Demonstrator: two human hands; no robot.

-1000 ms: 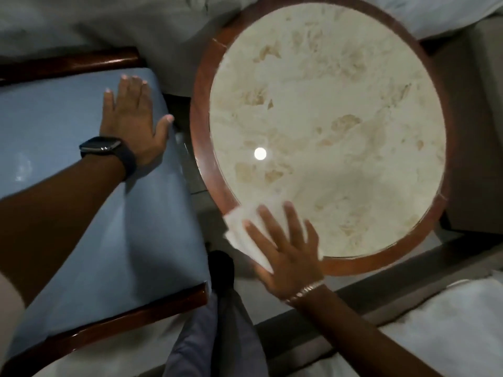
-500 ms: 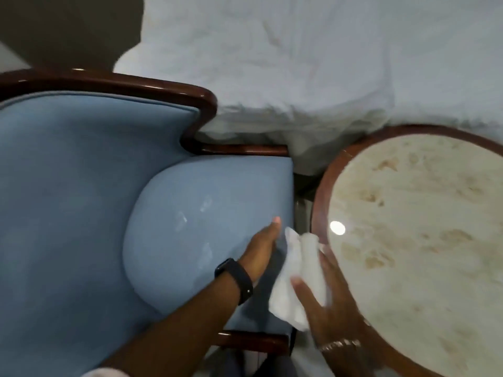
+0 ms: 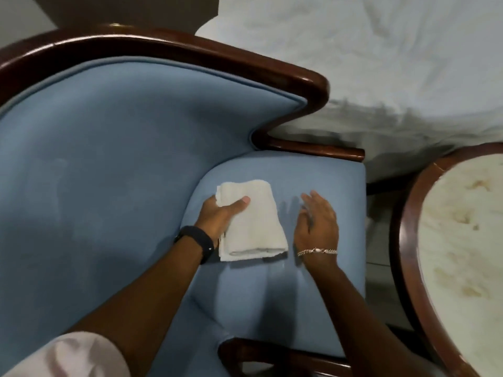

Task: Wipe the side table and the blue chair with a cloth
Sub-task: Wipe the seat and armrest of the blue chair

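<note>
A folded white cloth (image 3: pixel 251 221) lies on the seat of the blue chair (image 3: pixel 114 164), which has a dark wooden frame. My left hand (image 3: pixel 221 213) grips the cloth's left edge, thumb on top, a black watch on the wrist. My right hand (image 3: pixel 317 221) hovers just right of the cloth over the seat, fingers apart and holding nothing, a silver bracelet on the wrist. The round side table (image 3: pixel 405 240), marble top in a wooden rim, stands at the right edge.
A bed with rumpled white sheets (image 3: pixel 381 63) fills the top right, close behind the chair and table. A narrow gap of floor (image 3: pixel 378 240) separates chair and table. The chair's wooden front rail (image 3: pixel 272 355) is at the bottom.
The cloth passed from my right hand to my left and moved from the table edge onto the chair seat. My view swung left toward the chair.
</note>
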